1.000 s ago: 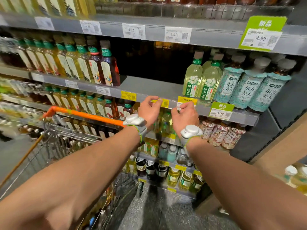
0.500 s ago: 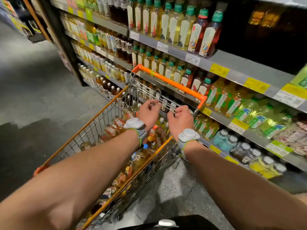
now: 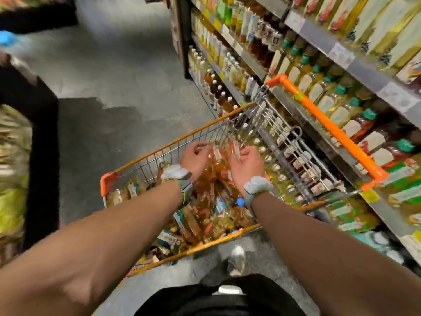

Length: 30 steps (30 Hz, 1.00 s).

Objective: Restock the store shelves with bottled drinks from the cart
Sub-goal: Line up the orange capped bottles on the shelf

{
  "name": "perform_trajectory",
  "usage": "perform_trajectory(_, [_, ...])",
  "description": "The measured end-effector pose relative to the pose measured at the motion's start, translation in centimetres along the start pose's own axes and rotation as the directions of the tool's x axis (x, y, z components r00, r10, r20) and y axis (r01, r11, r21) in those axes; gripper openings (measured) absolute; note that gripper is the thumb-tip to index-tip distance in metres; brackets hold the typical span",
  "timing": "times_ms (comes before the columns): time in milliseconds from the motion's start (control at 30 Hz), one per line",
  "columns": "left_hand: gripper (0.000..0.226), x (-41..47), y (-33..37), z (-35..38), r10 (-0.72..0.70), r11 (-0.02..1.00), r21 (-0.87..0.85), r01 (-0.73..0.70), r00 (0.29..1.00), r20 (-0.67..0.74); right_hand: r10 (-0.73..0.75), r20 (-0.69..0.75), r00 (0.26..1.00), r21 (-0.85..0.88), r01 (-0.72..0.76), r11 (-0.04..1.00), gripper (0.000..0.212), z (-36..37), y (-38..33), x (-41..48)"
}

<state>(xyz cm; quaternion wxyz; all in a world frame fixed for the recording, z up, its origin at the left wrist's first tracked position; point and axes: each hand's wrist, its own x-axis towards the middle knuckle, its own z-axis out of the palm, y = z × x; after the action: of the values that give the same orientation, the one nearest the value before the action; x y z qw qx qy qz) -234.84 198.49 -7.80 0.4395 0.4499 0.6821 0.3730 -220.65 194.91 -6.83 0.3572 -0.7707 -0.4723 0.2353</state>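
Note:
An orange-rimmed wire cart [image 3: 159, 153] stands in front of me, piled with amber and yellow bottled drinks [image 3: 214, 197]. My left hand [image 3: 196, 156] and my right hand [image 3: 245, 163] hover over the pile inside the cart, a little apart, fingers curled and spread, nothing held in either. Both wrists carry white sensor bands. The store shelves [image 3: 341, 62] run along the right, packed with tea bottles with green caps. The picture is blurred by motion.
The cart's orange handle [image 3: 328, 126] lies against the shelf edge on the right. Grey aisle floor [image 3: 109, 87] stretches left and ahead. A dark display stand [image 3: 43, 142] stands at the left. My shoe [image 3: 237, 258] shows below the cart.
My view has swung from the shelf down and left to the cart. Both hands left the shelf edge and now reach down into the cart over the bottles.

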Motion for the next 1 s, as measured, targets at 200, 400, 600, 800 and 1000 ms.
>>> perform_trajectory(200, [0.027,1.6,-1.5,1.0,-0.115,0.993,-0.026,0.113,0.979,-0.169,-0.055,0.175,0.983,-0.028,0.061,0.998,0.023,3.0,1.2,4.0])
perform_trajectory(400, [0.024,1.8,-4.4,1.2,-0.157,0.987,0.012,0.162,0.972,-0.176,-0.078,0.368,0.926,-0.098,0.123,0.988,0.028,6.8,2.6,5.2])
perform_trajectory(600, [0.016,3.0,-6.4,0.4,-0.279,0.959,0.000,0.285,0.938,-0.205,-0.053,0.479,0.876,-0.132,0.132,0.982,0.036,10.0,4.1,5.2])
perform_trajectory(800, [0.027,5.4,-8.1,0.9,-0.353,0.932,0.020,0.362,0.917,-0.184,-0.003,0.468,0.884,-0.157,0.087,0.984,0.034,12.5,4.5,6.0])
perform_trajectory(1000, [0.027,8.4,-10.2,1.5,-0.404,0.905,0.091,0.415,0.907,-0.123,0.025,0.538,0.842,-0.256,0.135,0.957,0.057,14.9,4.8,7.6])
